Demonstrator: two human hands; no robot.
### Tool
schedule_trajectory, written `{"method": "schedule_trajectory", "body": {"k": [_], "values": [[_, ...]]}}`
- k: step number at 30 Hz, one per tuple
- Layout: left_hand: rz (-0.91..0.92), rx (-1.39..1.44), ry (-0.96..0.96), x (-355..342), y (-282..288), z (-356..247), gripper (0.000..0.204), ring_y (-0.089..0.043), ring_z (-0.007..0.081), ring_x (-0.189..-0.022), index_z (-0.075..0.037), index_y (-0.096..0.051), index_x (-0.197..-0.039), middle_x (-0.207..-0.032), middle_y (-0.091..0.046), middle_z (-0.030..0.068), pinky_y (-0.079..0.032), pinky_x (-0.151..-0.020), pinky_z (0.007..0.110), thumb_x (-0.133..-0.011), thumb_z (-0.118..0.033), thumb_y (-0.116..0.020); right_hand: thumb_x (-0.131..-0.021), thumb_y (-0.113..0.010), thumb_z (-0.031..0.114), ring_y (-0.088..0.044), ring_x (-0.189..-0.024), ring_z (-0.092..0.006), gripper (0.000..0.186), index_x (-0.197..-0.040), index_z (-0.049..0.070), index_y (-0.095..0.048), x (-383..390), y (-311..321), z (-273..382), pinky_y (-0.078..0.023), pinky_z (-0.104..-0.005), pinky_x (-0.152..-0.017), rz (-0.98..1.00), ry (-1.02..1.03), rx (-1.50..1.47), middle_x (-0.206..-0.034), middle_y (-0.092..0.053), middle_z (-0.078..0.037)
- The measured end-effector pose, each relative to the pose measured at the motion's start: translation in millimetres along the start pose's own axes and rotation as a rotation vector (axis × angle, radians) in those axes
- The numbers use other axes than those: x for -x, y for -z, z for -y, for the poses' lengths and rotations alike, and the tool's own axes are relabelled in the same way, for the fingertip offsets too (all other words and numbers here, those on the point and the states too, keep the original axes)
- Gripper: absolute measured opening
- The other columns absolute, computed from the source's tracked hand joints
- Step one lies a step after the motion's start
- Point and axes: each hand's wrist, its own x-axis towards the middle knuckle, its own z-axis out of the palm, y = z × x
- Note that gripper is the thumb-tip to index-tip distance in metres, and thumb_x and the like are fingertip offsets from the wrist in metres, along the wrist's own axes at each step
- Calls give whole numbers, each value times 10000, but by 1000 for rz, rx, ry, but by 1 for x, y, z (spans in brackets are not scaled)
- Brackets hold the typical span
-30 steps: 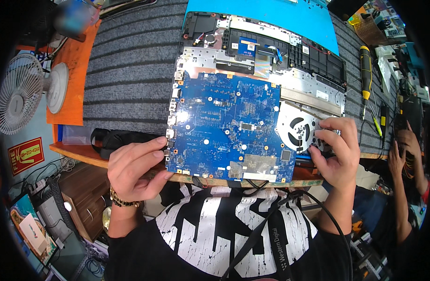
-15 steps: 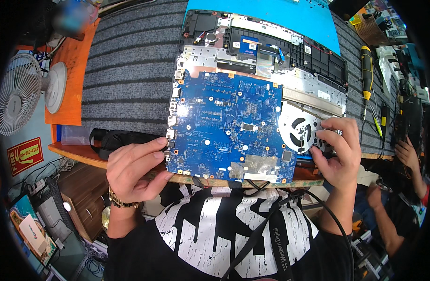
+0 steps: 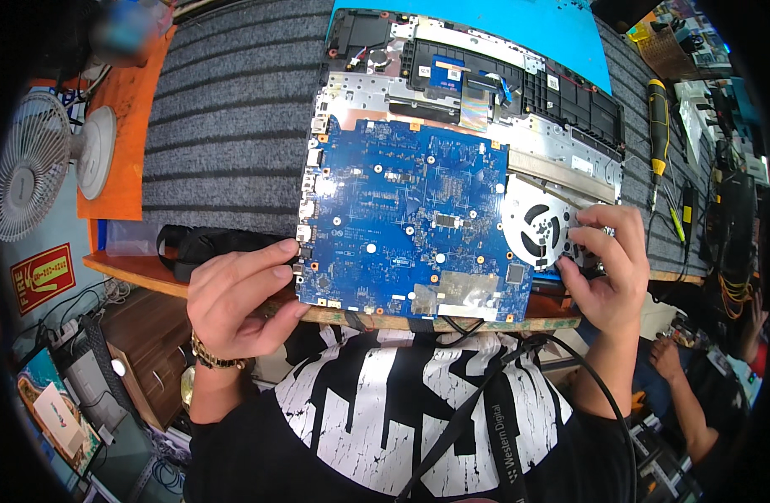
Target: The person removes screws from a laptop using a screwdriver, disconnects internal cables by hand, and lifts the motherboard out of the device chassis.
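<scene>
A blue laptop motherboard [image 3: 360, 193] lies over the near part of an opened laptop chassis [image 3: 355, 90], its near edge reaching the table's front. My left hand [image 3: 238, 298] pinches the board's left edge by the ports, thumb below and fingers above. At the board's right side sits a silver cooling fan [image 3: 519, 210] with curved slots. My right hand [image 3: 607, 272] has its thumb and fingers closed at the fan's right edge; its fingertips partly hide what they grip. Beyond the board, a silver bar [image 3: 561, 172] and a black battery [image 3: 578, 113] show in the chassis.
A grey striped mat [image 3: 225, 126] and a blue mat [image 3: 477, 25] cover the table. To the right lies a yellow-and-black screwdriver [image 3: 658, 126]. A black pouch [image 3: 196, 251] and white desk fan [image 3: 28, 176] are at left. A co-worker's hand [image 3: 668, 356] shows at right.
The board and chassis sit slightly farther up in the picture. Both my hands keep nearly the same grip. At the right, a co-worker's hand has shifted outward from the dark equipment.
</scene>
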Motion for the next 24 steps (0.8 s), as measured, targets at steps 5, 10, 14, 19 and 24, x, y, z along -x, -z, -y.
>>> {"method": "schedule_trajectory", "body": {"k": [5, 10, 14, 19, 24], "values": [[3, 11, 5, 0, 0, 0, 379, -797, 271, -746, -3, -766, -1085, -1172, -844, 250, -582, -615, 317, -782, -126, -958, -655, -907, 46, -672, -1015, -368, 419, -1046, 36, -756, -1, 0, 0, -545, -462, -866, -11, 20, 15, -1166, -729, -156], [1, 20, 9, 0, 0, 1, 384, -805, 272, -759, -1, -768, -1090, -1166, -843, 259, -586, -617, 316, -780, -122, -958, -652, -906, 50, -672, -1013, -367, 419, -1044, 35, -757, -1, 0, 0, -544, -462, -866, -9, 15, 16, -1166, -729, -155], [4, 23, 11, 0, 0, 0, 383, -805, 271, -757, 0, -768, -1090, -1163, -843, 257, -585, -616, 315, -780, -121, -957, -647, -906, 48, -671, -1014, -366, 420, -1041, 33, -761, 0, 0, -1, -543, -462, -866, -8, 16, 20, -1162, -728, -156], [8, 16, 11, -1, 0, 0, 385, -798, 265, -745, -1, -767, -1091, -1166, -844, 253, -579, -611, 313, -779, -118, -958, -646, -909, 48, -670, -1018, -367, 419, -1039, 33, -766, 0, 0, -1, -539, -462, -867, -6, 12, 19, -1159, -729, -156], [15, 13, 10, -1, 0, 0, 387, -793, 259, -738, -3, -766, -1095, -1170, -844, 250, -574, -611, 310, -777, -113, -957, -647, -911, 50, -669, -1017, -366, 417, -1038, 35, -767, -1, 0, -1, -537, -462, -867, -10, 13, 15, -1154, -731, -157]]}}
